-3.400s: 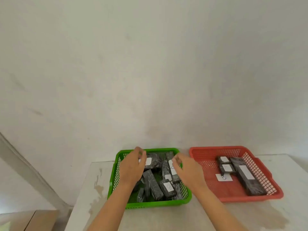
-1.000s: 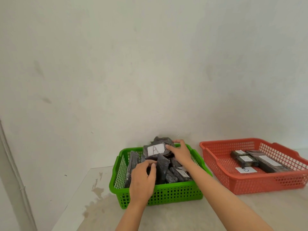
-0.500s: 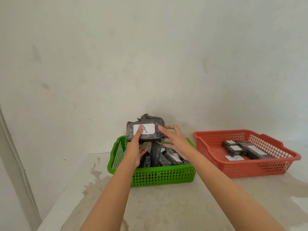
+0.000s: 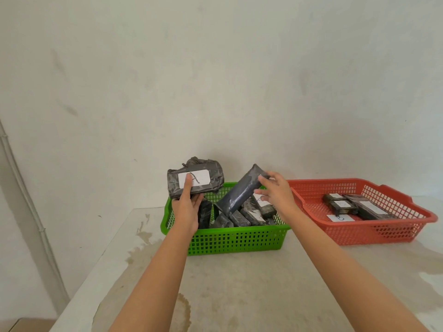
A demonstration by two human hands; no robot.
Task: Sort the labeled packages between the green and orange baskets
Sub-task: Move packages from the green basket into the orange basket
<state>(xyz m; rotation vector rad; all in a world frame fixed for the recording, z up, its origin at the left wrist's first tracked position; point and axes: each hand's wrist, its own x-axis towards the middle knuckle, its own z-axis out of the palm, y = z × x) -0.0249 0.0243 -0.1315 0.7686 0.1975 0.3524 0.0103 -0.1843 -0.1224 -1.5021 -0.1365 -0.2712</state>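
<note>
The left hand [image 4: 187,209] grips a black wrapped package [image 4: 195,179] from below, thumb across its white label, which reads "A"; the package is held up above the back left corner of the green basket [image 4: 230,238]. The right hand [image 4: 275,195] pinches the top end of a long dark package [image 4: 239,190] between thumb and fingers; this one stands tilted, its lower end down among the other packages [image 4: 242,216] in the green basket. The orange basket [image 4: 359,228] sits just right of the green one on the stained surface [image 4: 239,283], and holds several black packages [image 4: 354,207] with white labels and a loose label [image 4: 340,218] near its front. A pale wall [image 4: 215,80] rises behind.
</note>
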